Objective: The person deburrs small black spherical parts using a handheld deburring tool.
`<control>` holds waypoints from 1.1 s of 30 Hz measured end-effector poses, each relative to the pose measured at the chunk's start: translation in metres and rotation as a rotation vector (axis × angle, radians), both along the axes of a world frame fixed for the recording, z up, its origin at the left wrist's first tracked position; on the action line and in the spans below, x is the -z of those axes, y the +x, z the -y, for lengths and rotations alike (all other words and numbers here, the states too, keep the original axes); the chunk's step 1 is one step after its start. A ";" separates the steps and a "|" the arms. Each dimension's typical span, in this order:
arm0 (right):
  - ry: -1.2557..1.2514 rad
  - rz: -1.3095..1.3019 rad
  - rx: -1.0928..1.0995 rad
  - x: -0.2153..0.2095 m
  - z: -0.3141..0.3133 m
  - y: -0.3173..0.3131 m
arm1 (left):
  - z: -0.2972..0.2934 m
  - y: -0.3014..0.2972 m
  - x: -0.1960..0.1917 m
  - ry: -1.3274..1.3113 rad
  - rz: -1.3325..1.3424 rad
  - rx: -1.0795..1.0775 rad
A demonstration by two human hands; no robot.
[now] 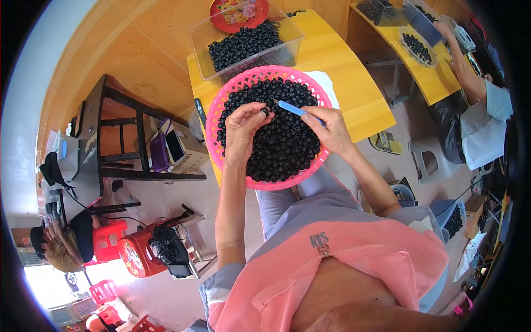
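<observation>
My left hand (242, 130) pinches one small round black ball (265, 112) between thumb and fingertips. It resembles a bead or a berry; I cannot tell which. My right hand (331, 128) is closed round a slim blue-handled tool (291, 108), like a small craft knife, whose short thin tip points left toward the ball. Whether tip and ball touch is too small to tell. Both hands are over a pink plastic basket (213, 128) with a lattice rim, filled with many such black balls (279, 152). The basket is at the table's near edge, above my lap.
On the yellow table (354, 77), a clear tub (200, 52) of black balls stands behind the basket, near a red floral tray (221, 19). A dark-handled tool (200, 112) lies left. At far right, another person's arm (467, 66) reaches over a second table. A black-framed table (91, 144) stands left.
</observation>
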State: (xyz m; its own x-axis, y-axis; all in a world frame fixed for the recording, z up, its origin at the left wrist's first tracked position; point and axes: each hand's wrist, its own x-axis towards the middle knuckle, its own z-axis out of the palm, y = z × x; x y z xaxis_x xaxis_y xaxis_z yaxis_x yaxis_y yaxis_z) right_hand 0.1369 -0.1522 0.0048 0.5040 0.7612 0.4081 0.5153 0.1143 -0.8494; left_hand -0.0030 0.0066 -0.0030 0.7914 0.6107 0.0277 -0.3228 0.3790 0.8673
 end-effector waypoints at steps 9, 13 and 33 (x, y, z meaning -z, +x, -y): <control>-0.005 -0.112 -0.053 0.011 -0.012 -0.007 | -0.007 -0.007 0.001 0.003 0.014 -0.108; -0.032 -0.075 -0.061 0.006 -0.011 -0.009 | -0.008 -0.009 0.003 -0.078 0.082 -0.094; 0.011 0.080 -0.082 0.008 -0.017 -0.014 | -0.006 -0.009 0.003 -0.095 0.191 -0.007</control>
